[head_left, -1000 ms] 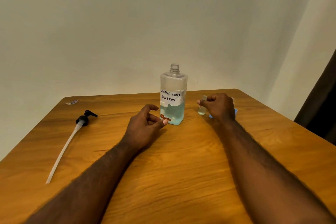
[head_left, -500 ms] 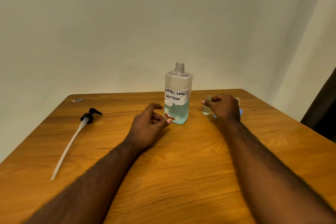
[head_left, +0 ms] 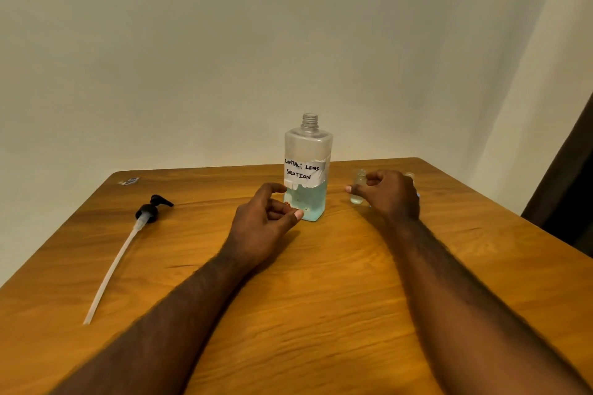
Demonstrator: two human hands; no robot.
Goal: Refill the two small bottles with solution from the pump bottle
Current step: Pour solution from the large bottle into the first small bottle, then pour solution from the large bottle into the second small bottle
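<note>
The large clear bottle (head_left: 307,170), labelled "contact lens solution", stands uncapped at mid-table, about a third full of pale blue liquid. Its black pump head with the long white tube (head_left: 128,240) lies on the table to the left. My left hand (head_left: 263,224) rests on the table just left of the bottle's base, its fingers loosely curled around nothing. My right hand (head_left: 390,196) reaches to one small clear bottle (head_left: 357,191), with the thumb across its front and the fingers curled beside it. A second small bottle (head_left: 410,175) peeks out behind that hand.
The wooden table (head_left: 321,298) runs to a plain wall at the back. A small wrapper-like item (head_left: 129,181) lies at the far left corner. A bit of blue (head_left: 418,194) shows behind my right hand. A dark curtain (head_left: 571,202) hangs at the right.
The view has shifted slightly. My left hand has crept a little closer to the large bottle's base. My right hand stays at the small bottle.
</note>
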